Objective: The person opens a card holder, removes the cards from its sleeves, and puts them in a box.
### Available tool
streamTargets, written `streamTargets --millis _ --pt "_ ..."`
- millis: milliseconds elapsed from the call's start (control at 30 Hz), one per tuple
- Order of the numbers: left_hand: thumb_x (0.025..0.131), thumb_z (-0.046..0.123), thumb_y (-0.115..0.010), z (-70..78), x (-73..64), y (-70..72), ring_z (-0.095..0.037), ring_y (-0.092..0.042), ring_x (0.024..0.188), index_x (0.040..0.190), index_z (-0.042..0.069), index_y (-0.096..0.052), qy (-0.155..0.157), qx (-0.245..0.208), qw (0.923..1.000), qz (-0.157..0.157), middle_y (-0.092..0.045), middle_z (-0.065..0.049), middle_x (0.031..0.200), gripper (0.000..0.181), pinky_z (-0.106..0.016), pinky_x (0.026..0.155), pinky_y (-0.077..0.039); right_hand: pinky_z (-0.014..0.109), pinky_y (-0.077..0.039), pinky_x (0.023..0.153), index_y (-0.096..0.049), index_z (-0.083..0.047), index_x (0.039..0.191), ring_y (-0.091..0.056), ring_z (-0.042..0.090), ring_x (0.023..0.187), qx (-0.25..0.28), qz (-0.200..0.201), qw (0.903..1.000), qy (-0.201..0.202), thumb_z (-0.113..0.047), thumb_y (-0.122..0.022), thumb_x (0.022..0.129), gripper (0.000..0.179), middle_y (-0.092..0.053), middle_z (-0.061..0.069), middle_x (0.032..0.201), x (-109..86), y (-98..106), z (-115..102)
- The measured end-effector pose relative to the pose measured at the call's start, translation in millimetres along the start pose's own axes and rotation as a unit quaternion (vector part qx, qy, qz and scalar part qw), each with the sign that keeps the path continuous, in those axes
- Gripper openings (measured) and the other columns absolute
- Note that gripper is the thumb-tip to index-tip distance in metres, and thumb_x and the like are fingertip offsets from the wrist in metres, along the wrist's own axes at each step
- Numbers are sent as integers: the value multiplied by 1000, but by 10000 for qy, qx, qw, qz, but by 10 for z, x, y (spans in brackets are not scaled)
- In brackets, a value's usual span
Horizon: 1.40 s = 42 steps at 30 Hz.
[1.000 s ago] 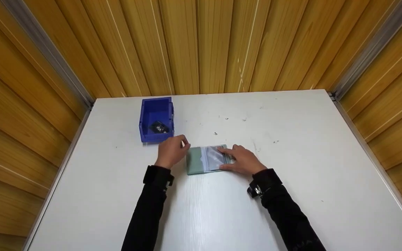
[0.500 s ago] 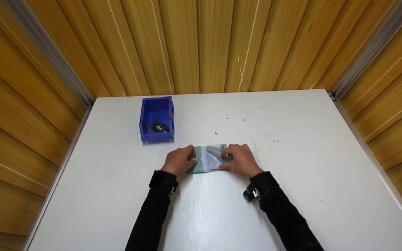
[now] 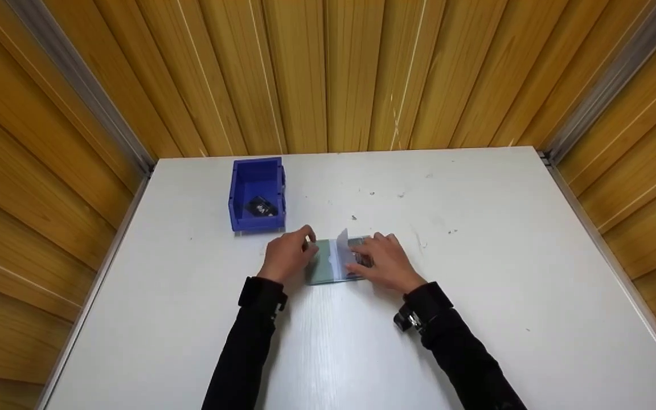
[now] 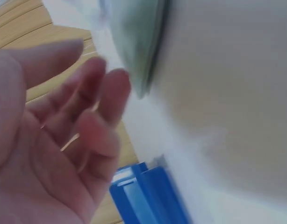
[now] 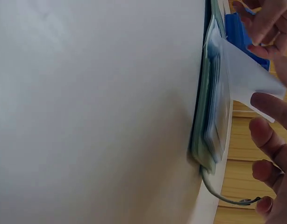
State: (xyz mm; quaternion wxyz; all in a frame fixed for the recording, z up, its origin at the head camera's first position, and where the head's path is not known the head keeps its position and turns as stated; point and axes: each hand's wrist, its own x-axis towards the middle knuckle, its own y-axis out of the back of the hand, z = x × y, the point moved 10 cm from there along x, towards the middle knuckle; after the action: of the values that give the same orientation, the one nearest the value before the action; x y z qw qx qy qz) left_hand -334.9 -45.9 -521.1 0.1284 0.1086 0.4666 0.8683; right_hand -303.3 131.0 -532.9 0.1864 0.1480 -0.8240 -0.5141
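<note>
white table (image 3: 493, 256): bears all items listed below. blue bin (image 3: 259, 224): set toward the rear left, its low front facing the person. left hand (image 3: 286, 256): loosely curved, fingers relaxed, grasping nothing; fingertips lie at the left end of the holder, contact not determinable. right hand (image 3: 386, 262): roughly half open, fingers parted and slightly bent, not clenched; a fingertip lies against the raised leaf. green holder (image 3: 319, 271): located on the table between the two hands, nearer the person than the bin; spread open, long axis running left to right, right end turned slightly away from the person. translucent leaf (image 5: 246, 74): stands up from the middle of the holder; nearly edge-on in the head view, broad face exposed in the right wrist view, which alone also shows the layered stack beneath it. black card (image 3: 261, 206): lies inside the bin, readable only in the head view. strap (image 5: 210, 186): curves out from the holder's right end, visible only in the right wrist view, its tip just beside a fingertip.
</note>
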Motion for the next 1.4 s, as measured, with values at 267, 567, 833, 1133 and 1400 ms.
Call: streamTargets --millis 267,567,833,1133,1400 --pt "100 34 -71 137 -37 48 -10 -47 60 140 23 -64 -554 328 9978 158 -60 4 71 42 -28 58 -33 51 -40 97 -69 -28 137 -61 35 113 -737 -386 9957 417 -65 -62 94 58 -71 9 106 35 -189 -225" --pt "92 25 -80 9 -113 -240 -12 -49 67 136 19 -70 -177 586 9964 -584 -64 1 71 45 -36 71 -45 45 -38 89 -70 -30 135 -59 30 102 -1122 -380 9918 474 -56 -60 99 46 -70 9 105 46 -234 -250" --pt "91 24 -80 0 -133 -258 -22 -70 94 135 18 -70 -96 687 9956 -628 -79 -11 105 46 -46 88 -55 46 -39 89 -65 -26 142 -61 32 109 -1134 -380 9927 162 -54 -65 97 53 -72 11 120 40 -168 -53" --pt "90 25 -81 -46 -141 -246 -31 -70 116 135 21 -70 26 482 9966 -660 -75 -9 125 47 -49 94 -53 47 -39 95 -60 -25 147 -57 29 99 -983 -631 9921 -458 -63 -69 91 68 -73 12 116 -30 -94 322" --pt "90 26 -80 -59 -139 -249 -31 -70 115 135 22 -70 119 459 9965 -691 -74 -10 127 46 -49 92 -52 39 -32 86 -57 -29 149 -40 19 83 -209 -813 9933 -795 -62 -76 85 74 -54 -2 84 -90 -119 551"
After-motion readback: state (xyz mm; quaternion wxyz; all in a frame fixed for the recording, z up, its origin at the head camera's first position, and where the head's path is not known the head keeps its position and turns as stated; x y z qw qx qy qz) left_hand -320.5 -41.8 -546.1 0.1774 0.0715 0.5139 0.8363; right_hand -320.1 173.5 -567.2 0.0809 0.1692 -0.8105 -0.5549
